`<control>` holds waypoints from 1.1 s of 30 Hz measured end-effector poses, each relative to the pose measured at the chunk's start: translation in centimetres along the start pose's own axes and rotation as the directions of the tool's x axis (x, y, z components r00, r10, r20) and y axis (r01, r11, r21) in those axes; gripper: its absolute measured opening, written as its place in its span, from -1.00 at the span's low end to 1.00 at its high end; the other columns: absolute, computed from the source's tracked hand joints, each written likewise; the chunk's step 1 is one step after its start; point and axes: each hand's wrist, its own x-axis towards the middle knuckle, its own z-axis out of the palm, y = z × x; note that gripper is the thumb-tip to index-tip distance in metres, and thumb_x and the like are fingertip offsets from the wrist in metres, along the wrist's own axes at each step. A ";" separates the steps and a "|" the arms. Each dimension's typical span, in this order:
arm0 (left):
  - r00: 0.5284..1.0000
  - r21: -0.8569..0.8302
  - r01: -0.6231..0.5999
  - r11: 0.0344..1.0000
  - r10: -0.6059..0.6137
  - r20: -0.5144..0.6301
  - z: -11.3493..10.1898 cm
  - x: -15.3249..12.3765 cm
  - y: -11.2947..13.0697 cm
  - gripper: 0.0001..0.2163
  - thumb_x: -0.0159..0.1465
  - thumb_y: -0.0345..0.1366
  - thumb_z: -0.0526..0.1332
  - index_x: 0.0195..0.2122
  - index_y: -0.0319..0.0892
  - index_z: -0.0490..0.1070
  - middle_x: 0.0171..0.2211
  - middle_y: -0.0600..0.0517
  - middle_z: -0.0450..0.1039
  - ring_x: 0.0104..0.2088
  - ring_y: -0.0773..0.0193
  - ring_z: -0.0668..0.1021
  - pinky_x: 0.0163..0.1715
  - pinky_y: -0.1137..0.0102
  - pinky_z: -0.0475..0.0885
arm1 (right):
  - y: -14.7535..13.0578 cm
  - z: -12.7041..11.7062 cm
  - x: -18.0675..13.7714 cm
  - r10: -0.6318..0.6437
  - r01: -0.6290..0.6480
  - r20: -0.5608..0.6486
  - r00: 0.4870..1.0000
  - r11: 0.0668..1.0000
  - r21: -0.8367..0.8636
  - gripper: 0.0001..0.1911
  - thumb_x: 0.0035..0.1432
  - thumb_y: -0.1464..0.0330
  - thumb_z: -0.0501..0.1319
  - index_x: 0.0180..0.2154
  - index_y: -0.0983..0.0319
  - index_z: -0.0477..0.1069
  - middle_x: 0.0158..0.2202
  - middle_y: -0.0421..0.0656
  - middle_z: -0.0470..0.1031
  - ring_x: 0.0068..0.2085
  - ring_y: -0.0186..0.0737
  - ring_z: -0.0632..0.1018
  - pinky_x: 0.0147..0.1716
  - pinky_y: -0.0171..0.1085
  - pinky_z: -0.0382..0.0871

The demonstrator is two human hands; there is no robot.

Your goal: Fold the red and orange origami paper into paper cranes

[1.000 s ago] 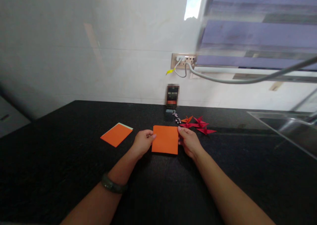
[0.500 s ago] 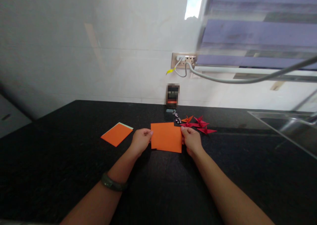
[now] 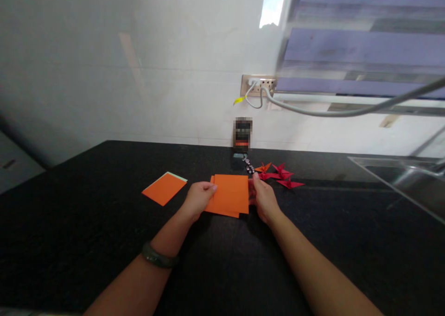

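Note:
Two orange paper squares [image 3: 231, 193] overlap unevenly above the dark countertop, one shifted left and down behind the other. My left hand [image 3: 200, 198] pinches them at their left edge, thumb on top. At the right edge, my right hand [image 3: 264, 198] has its thumb raised apart from the fingers, which reach to the paper's side; whether they touch it I cannot tell. Left of my hands lies a stack of orange paper [image 3: 164, 189] with a pale green sheet [image 3: 177, 176] showing under it. Beyond my right hand rest folded red paper cranes [image 3: 290, 183] and an orange crane [image 3: 264, 167].
A blurred dark box-like object [image 3: 242, 135] stands against the wall, with a patterned strap [image 3: 249, 165] in front. A metal sink [image 3: 403, 181] is set in the countertop [image 3: 222, 265] at right. A grey cable [image 3: 323, 113] runs from the wall socket [image 3: 259, 85].
The two orange squares have shifted against each other, the front one now lying to the right. My right hand has loosened from the right edge, its thumb lifting off the paper.

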 end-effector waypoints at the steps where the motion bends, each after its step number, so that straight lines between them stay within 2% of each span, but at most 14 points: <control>1: 1.000 0.073 -0.021 0.997 0.023 -0.018 0.0 0.1 0.0 -0.79 0.00 -0.26 0.16 -0.46 -0.31 0.48 -0.47 -0.04 0.51 -0.46 0.23 0.50 -0.45 0.42 0.33 | 0.0 0.0 0.0 -0.010 0.010 -0.007 1.000 0.999 -0.036 -0.66 -0.10 0.09 0.17 -0.55 0.26 0.33 -0.65 -0.27 0.33 -0.68 -0.42 0.30 -0.76 -0.43 0.14; 7: 0.960 0.412 -0.013 0.911 0.127 -0.249 -4.3 1.2 1.1 -0.72 0.07 -0.20 0.10 -0.36 -0.28 0.50 -0.34 -0.13 0.51 -0.25 0.03 0.48 -0.32 0.33 0.30 | 0.3 -0.6 0.5 -0.069 0.049 -0.144 0.987 0.989 -0.136 -0.72 -0.12 0.22 0.21 -0.65 0.27 0.26 -0.77 -0.34 0.17 -0.75 -0.49 0.16 -0.79 -0.45 -0.02; 10: 0.864 0.695 0.220 0.684 0.194 -0.464 -7.6 1.5 1.4 -0.67 0.13 -0.21 0.03 -0.25 -0.27 0.49 -0.26 -0.25 0.48 -0.23 -0.07 0.47 -0.27 0.22 0.29 | 0.4 -1.1 0.8 -0.070 0.046 -0.185 0.980 0.990 -0.134 -0.74 -0.11 0.23 0.19 -0.65 0.26 0.26 -0.79 -0.35 0.15 -0.77 -0.48 0.15 -0.80 -0.43 -0.04; 14: 0.849 0.734 0.349 0.582 0.135 -0.511 -8.9 1.2 0.8 -0.64 0.09 -0.16 0.07 -0.22 -0.29 0.48 -0.23 -0.32 0.44 -0.12 -0.21 0.40 -0.22 0.07 0.27 | 0.1 -1.2 0.7 -0.079 0.056 -0.182 0.980 0.991 -0.123 -0.74 -0.14 0.24 0.22 -0.66 0.27 0.27 -0.80 -0.34 0.16 -0.77 -0.47 0.15 -0.78 -0.42 -0.04; 16: 0.848 0.775 0.255 0.578 0.251 -0.467 -8.1 0.9 0.6 -0.63 0.07 -0.14 0.10 -0.24 -0.30 0.49 -0.15 -0.33 0.39 0.00 -0.27 0.28 -0.09 -0.01 0.15 | -0.2 -1.1 0.6 -0.088 0.069 -0.175 0.981 0.991 -0.111 -0.76 -0.15 0.24 0.23 -0.64 0.27 0.29 -0.79 -0.35 0.17 -0.76 -0.48 0.15 -0.78 -0.41 -0.02; 20: 0.746 0.748 -0.059 0.662 0.527 -0.408 -5.3 0.2 1.2 -0.66 0.07 -0.18 0.14 -0.20 -0.28 0.46 0.12 -0.26 0.10 0.17 -0.17 0.01 0.09 0.03 -0.11 | -0.8 -0.9 0.2 -0.122 0.113 -0.150 0.981 0.991 -0.070 -0.79 -0.17 0.25 0.25 -0.53 0.27 0.35 -0.72 -0.33 0.27 -0.73 -0.45 0.22 -0.74 -0.42 0.06; 21: 0.740 0.695 -0.146 0.704 0.544 -0.395 -4.5 0.0 1.5 -0.68 0.07 -0.18 0.14 -0.21 -0.25 0.46 0.13 -0.22 0.10 0.17 -0.12 0.02 0.11 0.08 -0.09 | -0.9 -0.9 0.2 -0.141 0.135 -0.130 0.981 0.989 -0.053 -0.79 -0.17 0.26 0.26 -0.51 0.27 0.35 -0.69 -0.31 0.30 -0.69 -0.43 0.28 -0.72 -0.42 0.11; 22: 0.778 0.596 -0.207 0.776 0.500 -0.381 -3.8 -0.1 1.7 -0.70 0.07 -0.16 0.14 -0.24 -0.22 0.46 0.08 -0.19 0.18 0.14 -0.07 0.11 0.10 0.13 -0.01 | -0.9 -0.9 0.1 -0.162 0.159 -0.104 0.981 0.987 -0.035 -0.79 -0.17 0.27 0.27 -0.49 0.27 0.36 -0.65 -0.29 0.34 -0.65 -0.41 0.33 -0.68 -0.42 0.17; 23: 0.859 0.441 -0.215 0.871 0.384 -0.339 -3.1 -0.3 1.9 -0.71 0.07 -0.13 0.15 -0.30 -0.22 0.47 -0.04 -0.19 0.31 0.06 -0.04 0.26 0.04 0.17 0.12 | -1.0 -0.8 0.1 -0.184 0.183 -0.068 0.981 0.983 -0.023 -0.80 -0.17 0.28 0.27 -0.48 0.27 0.38 -0.61 -0.27 0.37 -0.60 -0.39 0.37 -0.64 -0.41 0.23; 24: 0.951 0.241 -0.141 0.960 0.199 -0.236 -2.5 -0.5 2.1 -0.67 0.08 -0.06 0.13 -0.34 -0.25 0.45 -0.19 -0.20 0.41 -0.06 -0.02 0.39 -0.05 0.18 0.24 | -1.0 -0.8 0.0 -0.204 0.204 -0.023 0.979 0.979 -0.021 -0.81 -0.16 0.29 0.28 -0.47 0.27 0.40 -0.58 -0.25 0.40 -0.56 -0.37 0.40 -0.58 -0.39 0.27; 25: 0.990 0.014 -0.004 1.000 0.006 -0.142 -2.0 -0.6 2.1 -0.58 0.10 0.02 0.06 -0.34 -0.28 0.42 -0.31 -0.21 0.44 -0.18 0.01 0.47 -0.16 0.19 0.33 | -0.9 -0.8 -0.1 -0.220 0.221 0.029 0.975 0.975 -0.028 -0.82 -0.15 0.30 0.27 -0.45 0.27 0.42 -0.55 -0.23 0.43 -0.52 -0.36 0.42 -0.53 -0.38 0.30; 27: 0.952 -0.297 0.298 0.907 -0.259 0.164 -1.4 -0.8 2.1 -0.43 0.11 0.14 -0.09 -0.30 -0.33 0.35 -0.39 -0.22 0.44 -0.35 0.06 0.53 -0.30 0.20 0.39 | -1.0 -0.8 -0.3 -0.241 0.251 0.148 0.959 0.967 -0.047 -0.84 -0.12 0.32 0.26 -0.41 0.25 0.46 -0.45 -0.18 0.49 -0.44 -0.33 0.46 -0.42 -0.34 0.33; 29: 0.899 -0.455 0.432 0.779 -0.327 0.292 -1.3 -0.9 1.9 -0.43 0.13 0.14 -0.11 -0.25 -0.35 0.30 -0.39 -0.22 0.44 -0.41 0.09 0.55 -0.35 0.22 0.41 | -1.1 -0.7 -0.6 -0.268 0.287 0.251 0.930 0.957 -0.042 -0.88 -0.11 0.36 0.26 -0.42 0.23 0.47 -0.34 -0.15 0.52 -0.32 -0.28 0.49 -0.29 -0.29 0.34; 33: 0.922 -0.632 0.387 0.672 -0.283 0.264 -1.6 -0.7 2.1 -0.63 0.21 -0.07 -0.03 -0.25 -0.33 0.29 -0.42 -0.15 0.45 -0.45 0.19 0.55 -0.36 0.31 0.43 | -1.5 -0.6 -1.2 -0.324 0.374 0.377 0.868 0.925 -0.065 -0.95 -0.14 0.45 0.27 -0.49 0.23 0.46 -0.28 -0.13 0.51 -0.22 -0.23 0.49 -0.14 -0.22 0.29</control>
